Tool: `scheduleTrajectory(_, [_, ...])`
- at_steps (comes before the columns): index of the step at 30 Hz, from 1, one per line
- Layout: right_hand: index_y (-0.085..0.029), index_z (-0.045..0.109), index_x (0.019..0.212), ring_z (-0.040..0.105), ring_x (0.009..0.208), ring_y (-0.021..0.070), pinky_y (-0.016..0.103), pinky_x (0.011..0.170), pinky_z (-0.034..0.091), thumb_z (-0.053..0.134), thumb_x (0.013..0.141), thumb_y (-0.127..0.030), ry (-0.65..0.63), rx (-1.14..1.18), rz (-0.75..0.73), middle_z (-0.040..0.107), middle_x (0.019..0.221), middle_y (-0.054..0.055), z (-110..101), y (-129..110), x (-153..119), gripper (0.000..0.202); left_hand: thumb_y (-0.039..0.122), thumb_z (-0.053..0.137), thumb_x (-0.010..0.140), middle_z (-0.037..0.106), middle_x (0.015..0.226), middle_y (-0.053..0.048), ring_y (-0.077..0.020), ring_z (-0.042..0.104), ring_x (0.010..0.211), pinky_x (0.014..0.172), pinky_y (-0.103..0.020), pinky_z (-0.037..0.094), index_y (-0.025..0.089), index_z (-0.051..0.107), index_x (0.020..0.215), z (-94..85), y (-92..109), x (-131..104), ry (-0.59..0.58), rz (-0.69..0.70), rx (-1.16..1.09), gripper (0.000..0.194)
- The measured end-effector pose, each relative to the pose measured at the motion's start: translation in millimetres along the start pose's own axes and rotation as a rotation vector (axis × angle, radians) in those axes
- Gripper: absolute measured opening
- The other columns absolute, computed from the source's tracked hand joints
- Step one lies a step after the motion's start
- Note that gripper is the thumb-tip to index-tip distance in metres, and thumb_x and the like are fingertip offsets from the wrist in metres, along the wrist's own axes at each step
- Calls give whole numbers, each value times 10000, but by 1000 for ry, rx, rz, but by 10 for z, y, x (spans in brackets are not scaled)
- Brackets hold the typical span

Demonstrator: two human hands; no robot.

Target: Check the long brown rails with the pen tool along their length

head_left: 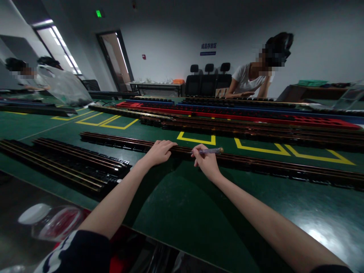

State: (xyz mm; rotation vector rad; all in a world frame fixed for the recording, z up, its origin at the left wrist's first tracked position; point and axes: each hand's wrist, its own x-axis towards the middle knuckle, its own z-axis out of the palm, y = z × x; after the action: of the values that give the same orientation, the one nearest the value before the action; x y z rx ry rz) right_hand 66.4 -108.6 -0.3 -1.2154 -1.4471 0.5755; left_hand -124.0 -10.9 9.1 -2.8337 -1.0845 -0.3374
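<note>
Pen [212, 151] is pinched mid-frame in right fingers [200, 147], while left fingers [166, 144], outstretched, rest on strip [244, 162], seemingly steadying it.

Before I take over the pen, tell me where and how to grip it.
Take the pen by its rear end, coming from the right: it is slim and sticks out that way, while the right hand holds it nearer the front. A light pinch should probably do.

Ahead of you, the wall [167, 41] bears a sign [208, 46] whose dark characters you can read as 成品存放区. The blue strip [207, 53] beneath carries lettering too small for you to read; the glowing green sign [98, 13] is blurred.
</note>
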Motion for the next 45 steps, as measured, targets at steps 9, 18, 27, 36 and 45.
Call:
scheduleTrajectory(9, [-187, 507, 733, 531, 419, 81, 205, 413, 415, 482, 854, -343, 0, -8, 14, 598, 676, 0, -5, -8, -3, 199, 129, 349, 788, 600, 1189, -91, -235, 532, 1103, 958, -407, 362, 186, 510, 1222, 5, -2, 0, 3, 2, 6, 467])
scheduleTrajectory(18, [-188, 504, 731, 528, 410, 83, 206, 407, 405, 477, 849, -354, 6, 0, 7, 593, 665, -3, 6, 6, 0, 205, 129, 356, 790, 598, 1200, -81, -228, 530, 1109, 961, -400, 360, 202, 508, 1222, 0, 2, -2, 0, -5, 8, 463])
scheduleTrajectory(27, [-189, 516, 738, 532, 417, 85, 204, 399, 404, 487, 855, -365, 18, 16, -8, 597, 675, 0, 18, 58, 0, 214, 135, 340, 794, 601, 1189, -97, -237, 535, 1102, 956, -407, 364, 172, 509, 1226, -11, 4, -2, -1, 8, 6, 465])
scheduleTrajectory(36, [-178, 519, 740, 523, 402, 75, 190, 387, 383, 488, 865, -364, 23, 45, 3, 595, 671, 1, 20, 52, 9, 226, 163, 358, 793, 603, 1192, -96, -247, 534, 1105, 953, -416, 364, 173, 506, 1226, -17, 6, -5, -1, 15, -8, 458])
scheduleTrajectory(45, [-179, 519, 740, 520, 389, 75, 188, 384, 380, 492, 856, -371, 36, 42, 9, 599, 660, -3, 34, 86, 14, 225, 243, 389, 813, 602, 1195, -105, -252, 539, 1094, 954, -415, 362, 163, 511, 1223, -31, 13, -21, 4, 27, -11, 435])
